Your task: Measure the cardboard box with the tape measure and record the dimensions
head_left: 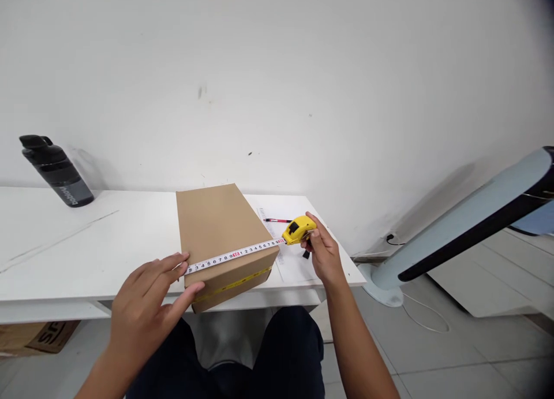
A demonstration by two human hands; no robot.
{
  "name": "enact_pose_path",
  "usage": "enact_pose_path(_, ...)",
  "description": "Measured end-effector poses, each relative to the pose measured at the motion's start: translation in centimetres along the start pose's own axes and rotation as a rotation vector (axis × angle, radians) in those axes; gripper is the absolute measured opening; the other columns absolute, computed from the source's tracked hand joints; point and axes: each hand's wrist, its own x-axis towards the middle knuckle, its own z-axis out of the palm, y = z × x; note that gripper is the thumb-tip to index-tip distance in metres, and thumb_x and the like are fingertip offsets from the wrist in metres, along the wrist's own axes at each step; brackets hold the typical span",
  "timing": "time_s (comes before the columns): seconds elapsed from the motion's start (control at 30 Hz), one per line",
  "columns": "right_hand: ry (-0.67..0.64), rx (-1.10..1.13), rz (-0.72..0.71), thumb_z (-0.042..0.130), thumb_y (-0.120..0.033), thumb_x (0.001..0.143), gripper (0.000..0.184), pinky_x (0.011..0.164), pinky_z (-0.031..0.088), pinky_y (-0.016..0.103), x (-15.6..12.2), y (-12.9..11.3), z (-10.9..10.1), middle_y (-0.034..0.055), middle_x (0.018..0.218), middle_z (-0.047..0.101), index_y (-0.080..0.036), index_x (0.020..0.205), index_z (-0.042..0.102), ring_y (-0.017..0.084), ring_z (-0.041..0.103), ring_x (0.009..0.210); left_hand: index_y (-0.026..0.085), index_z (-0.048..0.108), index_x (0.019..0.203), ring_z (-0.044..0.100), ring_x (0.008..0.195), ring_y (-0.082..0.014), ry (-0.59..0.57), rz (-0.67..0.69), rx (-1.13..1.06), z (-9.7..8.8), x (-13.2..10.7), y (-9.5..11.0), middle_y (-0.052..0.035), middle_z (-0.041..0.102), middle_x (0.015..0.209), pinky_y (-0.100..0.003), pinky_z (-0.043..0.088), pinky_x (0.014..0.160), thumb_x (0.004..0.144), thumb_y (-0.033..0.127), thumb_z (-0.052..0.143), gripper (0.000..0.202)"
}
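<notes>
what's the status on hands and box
Left hand on tape blade at left edge of cardboard box. Right hand gripping yellow tape measure. Blade spans box top, nothing visibly blocking.

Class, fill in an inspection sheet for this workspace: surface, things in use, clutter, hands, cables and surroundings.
Surface: white table, dark line across its left part.
Things in use: cardboard box; yellow tape measure, blade stretched across the box's top along its near edge.
Clutter: black bottle near the wall; red pen and paper right of the box.
Hands: left hand at the blade's low-number end; right hand holds the tape case.
Cables: black plug at the wall; white cable on the floor.
Surroundings: marked white wall; tiled floor; pale tower-shaped appliance; lettered carton beneath the table.
</notes>
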Motion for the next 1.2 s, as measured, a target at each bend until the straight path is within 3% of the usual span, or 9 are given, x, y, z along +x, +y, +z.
enact_pose_path(0.1,-0.028,-0.036,0.001,0.053,-0.056,0.096,0.053,0.068,0.05,0.031,-0.5,-0.2,0.6,0.0018,0.085,0.06,-0.026,0.14,0.061,0.016,0.055,0.071,0.023,0.064,0.11,0.076,0.091,-0.0237,0.015,-0.033,0.038,0.4,-0.4,0.5,-0.0066,0.078,0.108,-0.056,0.044,0.113,0.087,0.026,0.075,0.026)
enact_pose_path(0.2,-0.046,-0.072,-0.02,0.052,-0.055,0.097,0.05,0.071,0.051,0.032,-0.8,-0.5,1.1,0.0024,0.089,0.062,-0.028,0.139,0.061,0.017,0.055,0.071,0.022,0.063,0.109,0.077,0.09,-0.0241,0.022,-0.097,0.043,0.5,-0.8,1.0,-0.0083,0.077,0.11,-0.062,0.037,0.118,0.089,0.026,0.072,0.022)
enact_pose_path(0.43,-0.074,-0.111,-0.031,0.05,-0.054,0.099,0.048,0.075,0.053,0.034,-0.7,-1.0,0.7,0.0037,0.102,0.065,-0.029,0.139,0.06,0.016,0.056,0.073,0.022,0.064,0.109,0.076,0.093,-0.025,0.028,-0.139,0.01,0.7,-1.0,1.4,-0.0089,0.077,0.109,-0.062,0.039,0.117,0.089,0.029,0.072,0.022)
enact_pose_path(0.67,-0.094,-0.124,-0.044,0.051,-0.052,0.1,0.047,0.077,0.053,0.034,-0.7,-1.1,0.5,0.0024,0.098,0.065,-0.029,0.14,0.059,0.015,0.056,0.072,0.024,0.063,0.11,0.076,0.094,-0.0246,0.032,-0.159,-0.011,0.8,-1.0,1.5,-0.0077,0.077,0.111,-0.061,0.041,0.116,0.09,0.03,0.071,0.022)
enact_pose_path(1.03,-0.06,-0.113,-0.045,0.054,-0.053,0.097,0.049,0.067,0.053,0.03,-0.7,-0.4,0.2,0.0015,0.086,0.064,-0.027,0.138,0.062,0.015,0.057,0.069,0.02,0.063,0.108,0.076,0.098,-0.0256,0.043,-0.148,-0.031,1.0,-1.1,1.6,-0.0105,0.077,0.11,-0.057,0.04,0.115,0.086,0.026,0.074,0.025)
enact_pose_path(1.2,0.035,-0.142,-0.017,0.064,-0.055,0.091,0.051,0.06,0.05,0.027,-1.4,0.1,-0.4,0.0041,0.097,0.068,-0.028,0.134,0.066,0.014,0.059,0.067,0.022,0.061,0.108,0.075,0.102,-0.0223,0.031,-0.195,-0.077,0.6,-1.3,2.6,-0.0096,0.077,0.111,-0.051,0.042,0.112,0.088,0.031,0.073,0.025)
